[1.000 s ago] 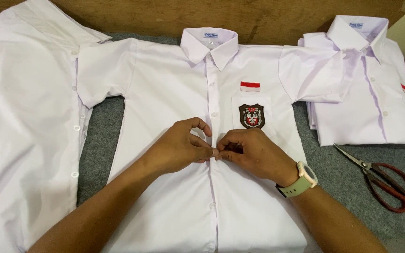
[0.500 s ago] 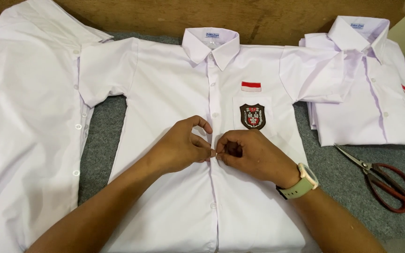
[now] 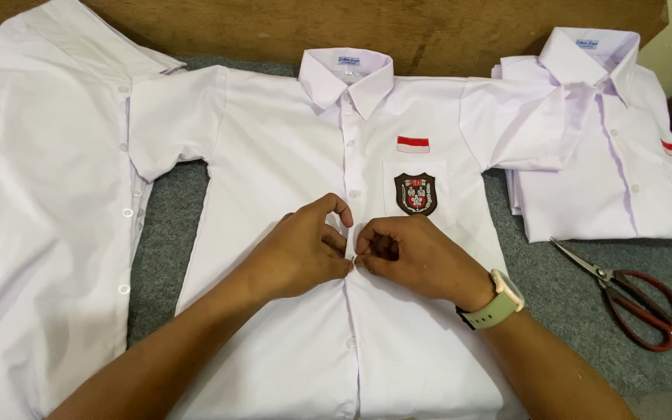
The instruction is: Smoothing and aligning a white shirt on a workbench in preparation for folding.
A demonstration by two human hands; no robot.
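Observation:
A white short-sleeved school shirt [image 3: 274, 155] lies flat, front up, collar toward the wooden wall. It carries a red-and-white stripe patch and a dark shield badge [image 3: 415, 193] on its chest pocket. My left hand [image 3: 301, 249] and my right hand [image 3: 414, 257] meet at the button placket in the middle of the shirt, fingertips pinching the fabric edges together around a button. My right wrist wears a pale green watch [image 3: 495, 302]. The button under my fingers is hidden.
Another white shirt [image 3: 40, 202] lies spread open at the left. A folded white shirt [image 3: 608, 163] with the same patches sits at the right. Red-handled scissors [image 3: 631, 295] lie on the grey felt surface [image 3: 165, 233] near my right forearm.
Both hands stay at the placket; the fingers have shifted slightly while working the same button. The shirt has not moved.

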